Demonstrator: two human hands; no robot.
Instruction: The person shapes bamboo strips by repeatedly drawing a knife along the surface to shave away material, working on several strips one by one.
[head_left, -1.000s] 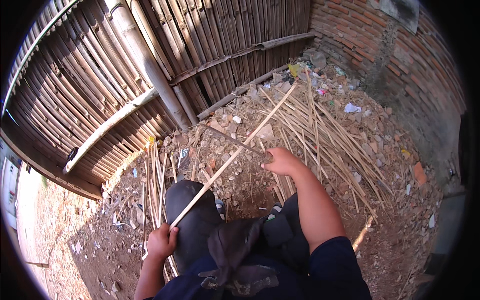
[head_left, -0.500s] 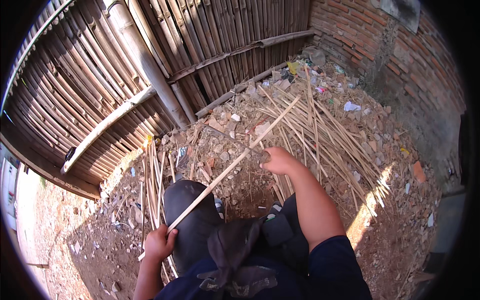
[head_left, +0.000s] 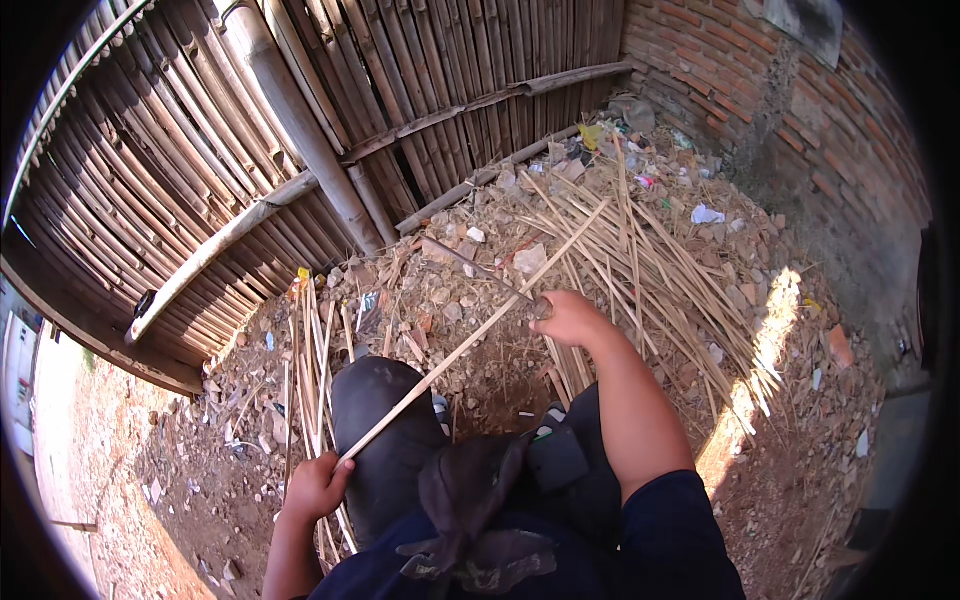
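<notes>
Looking down thru the head view, we've got our L hand (head_left: pixel 315 487) closed on the lower part of a pale strip (head_left: pixel 430 378), slanting across the L knee (head_left: pixel 362 390), prob. b/c the leg steadies it; our R hand (head_left: pixel 568 320) grips a thin dark blade (head_left: pixel 462 259) crossing the strip, prob. angled for edge contact. Spare strips (head_left: pixel 650 265) lie R, prob. for easy reach.
</notes>
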